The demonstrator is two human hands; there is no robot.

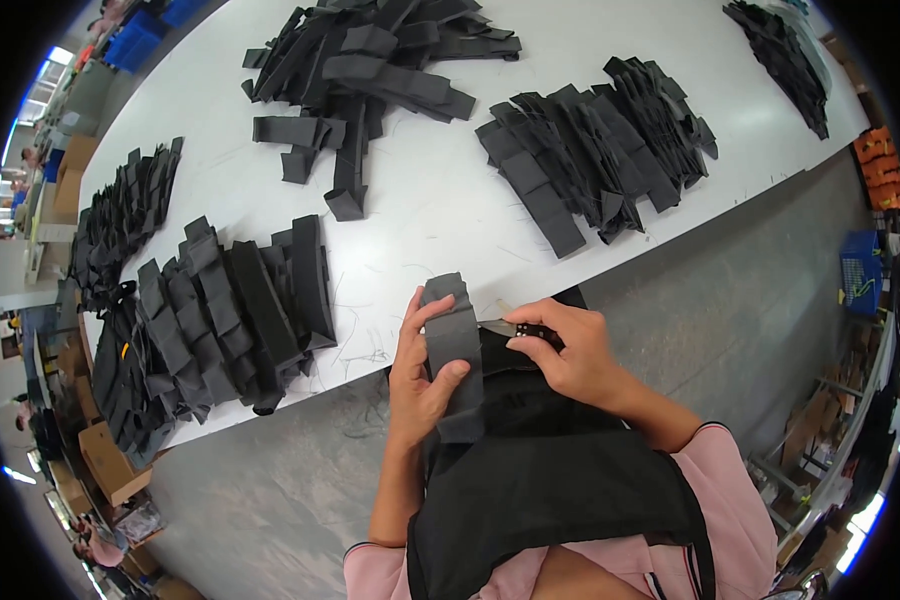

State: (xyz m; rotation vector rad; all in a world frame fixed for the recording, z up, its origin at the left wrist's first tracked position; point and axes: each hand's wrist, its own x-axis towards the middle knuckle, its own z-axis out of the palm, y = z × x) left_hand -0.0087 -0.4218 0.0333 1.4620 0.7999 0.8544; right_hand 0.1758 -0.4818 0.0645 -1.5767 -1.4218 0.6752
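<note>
At the near edge of the white table (420,240), head view: gripping a dark grey strip (454,345) in the left hand (415,365), pinching a small black-handled tool (536,333) in the right hand (575,345)

Clamped on the strip on the left, with thumb across its lower front and a finger over its upper part; closed on the tool's handle on the right, pointing its thin tip at the strip's right edge, too small to tell whether touching; lying beyond on the table, a loose heap of dark strips (370,60), with overlapping rows to the left (235,310) and right (595,150); below the strip, overlapped by its lower end, a black apron (560,480) over pink clothing (730,475)
</note>
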